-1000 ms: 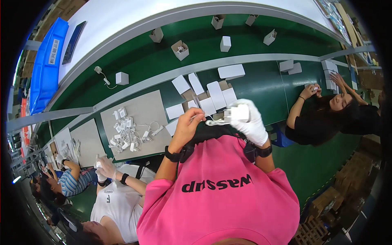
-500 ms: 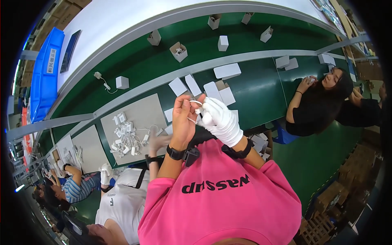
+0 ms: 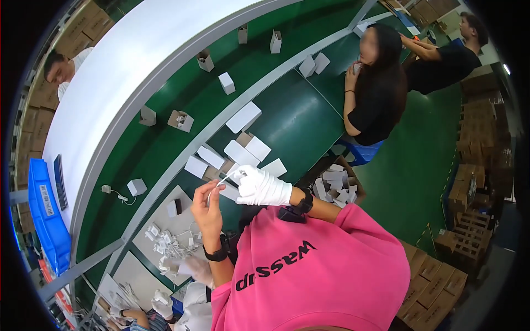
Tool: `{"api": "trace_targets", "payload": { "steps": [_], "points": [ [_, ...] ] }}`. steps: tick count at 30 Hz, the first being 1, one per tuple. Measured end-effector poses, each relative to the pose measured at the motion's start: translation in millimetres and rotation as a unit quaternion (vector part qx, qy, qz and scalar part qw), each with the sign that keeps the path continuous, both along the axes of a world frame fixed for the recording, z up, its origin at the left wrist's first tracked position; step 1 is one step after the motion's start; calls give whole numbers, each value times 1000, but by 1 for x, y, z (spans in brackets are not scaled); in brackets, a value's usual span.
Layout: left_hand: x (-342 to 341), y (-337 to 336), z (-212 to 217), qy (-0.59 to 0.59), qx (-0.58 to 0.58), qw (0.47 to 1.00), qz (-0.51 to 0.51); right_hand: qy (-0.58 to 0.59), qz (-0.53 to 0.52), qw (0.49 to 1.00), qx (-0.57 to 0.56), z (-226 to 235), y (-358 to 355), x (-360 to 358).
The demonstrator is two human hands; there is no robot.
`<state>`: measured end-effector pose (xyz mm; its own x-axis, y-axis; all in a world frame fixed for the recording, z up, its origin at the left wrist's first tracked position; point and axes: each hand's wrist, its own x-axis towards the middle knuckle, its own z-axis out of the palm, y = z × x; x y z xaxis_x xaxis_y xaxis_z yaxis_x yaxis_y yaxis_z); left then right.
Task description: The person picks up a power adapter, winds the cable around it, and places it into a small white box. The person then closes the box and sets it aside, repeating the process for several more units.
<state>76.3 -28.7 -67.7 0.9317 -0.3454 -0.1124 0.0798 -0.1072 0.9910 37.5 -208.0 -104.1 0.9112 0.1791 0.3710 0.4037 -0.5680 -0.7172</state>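
Observation:
A thin white cable (image 3: 224, 180) stretches between my two hands above the green worktable (image 3: 292, 118). My left hand (image 3: 207, 214), bare, pinches one part of it between thumb and fingers. My right hand (image 3: 260, 186), in a white glove, is closed on the other part; its fingertips partly hide the cable. White boxes (image 3: 258, 148), some with flaps up, lie just beyond my hands. On a grey mat to the left is a pile of white chargers with cables (image 3: 168, 244), partly behind a co-worker's blurred hand (image 3: 199, 270).
Beyond the table runs a green conveyor (image 3: 160, 96) carrying several white boxes and a charger (image 3: 106, 188). A carton of white boxes (image 3: 338, 183) stands at the table's near side. Co-workers sit left and right; a blue bin (image 3: 45, 215) is at far left.
My view has swung to the right, so the scene appears turned. My hands have moved apart slightly, and the cable that was looped between them is now drawn straighter.

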Motion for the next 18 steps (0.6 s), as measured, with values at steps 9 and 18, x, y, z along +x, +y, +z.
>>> {"api": "trace_targets", "payload": {
  "steps": [9, 18],
  "points": [
    [-9, -36, -25, -381, 237, 894, -25, 350, 11, 605, 715, -6, 4, -11],
    [-9, 29, -137, -120, 340, 931, -53, 302, -196, 813, 457, -36, -68, -22]
  ]
}}
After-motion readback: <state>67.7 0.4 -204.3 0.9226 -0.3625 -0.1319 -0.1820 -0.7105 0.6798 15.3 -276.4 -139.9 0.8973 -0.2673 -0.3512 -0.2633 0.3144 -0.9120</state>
